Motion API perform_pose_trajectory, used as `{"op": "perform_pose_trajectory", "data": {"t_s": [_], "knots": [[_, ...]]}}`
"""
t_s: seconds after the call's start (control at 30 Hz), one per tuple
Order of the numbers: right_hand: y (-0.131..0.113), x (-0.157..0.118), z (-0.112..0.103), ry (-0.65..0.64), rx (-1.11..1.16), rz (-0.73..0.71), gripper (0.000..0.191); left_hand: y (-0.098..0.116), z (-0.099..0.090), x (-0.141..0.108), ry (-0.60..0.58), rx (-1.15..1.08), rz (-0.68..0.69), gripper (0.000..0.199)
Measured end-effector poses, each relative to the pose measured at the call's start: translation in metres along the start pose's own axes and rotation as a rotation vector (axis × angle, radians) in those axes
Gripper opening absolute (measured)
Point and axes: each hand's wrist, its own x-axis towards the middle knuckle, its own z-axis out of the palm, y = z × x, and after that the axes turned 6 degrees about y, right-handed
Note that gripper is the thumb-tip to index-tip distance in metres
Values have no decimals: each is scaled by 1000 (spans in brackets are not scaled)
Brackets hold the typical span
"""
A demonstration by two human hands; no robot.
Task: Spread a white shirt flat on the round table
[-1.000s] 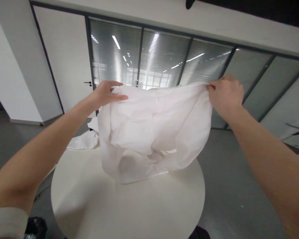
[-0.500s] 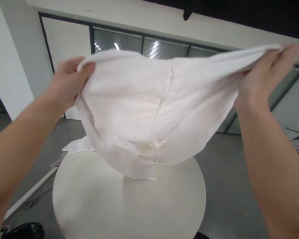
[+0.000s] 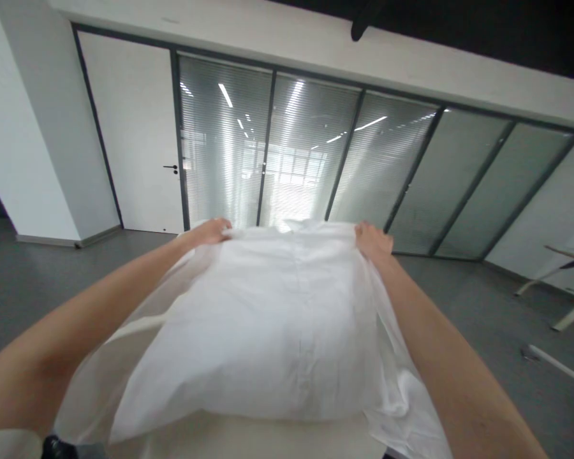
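A white cloth garment (image 3: 263, 331) was lowered over the round white tabletop (image 3: 249, 440), its far edge gripped in the curled fingers of the left hand (image 3: 208, 231) and right hand (image 3: 373, 241).

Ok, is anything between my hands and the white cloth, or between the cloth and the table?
Nothing visible: your left hand and right hand are on the cloth, and nothing shows between it and the table below.

A white cloth garment (image 3: 272, 331) hangs spread wide, its top edge raised.
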Motion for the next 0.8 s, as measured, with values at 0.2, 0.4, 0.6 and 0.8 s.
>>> {"op": "perform_pose_trajectory", "data": {"t_s": [0.2,0.4,0.6,0.8], "knots": [[25,-47,120,-350,-116,-25,21,-38,88,-67,-524,367,-22,35],[-1,-81,137,-302,-10,-332,47,-27,85,-54,-316,687,44,55],[-28,-149,160,-570,149,-576,77,-79,81,-68,-259,752,-242,94],[-26,-157,165,-538,143,-564,77,-135,76,-63,-348,623,-220,94]]}}
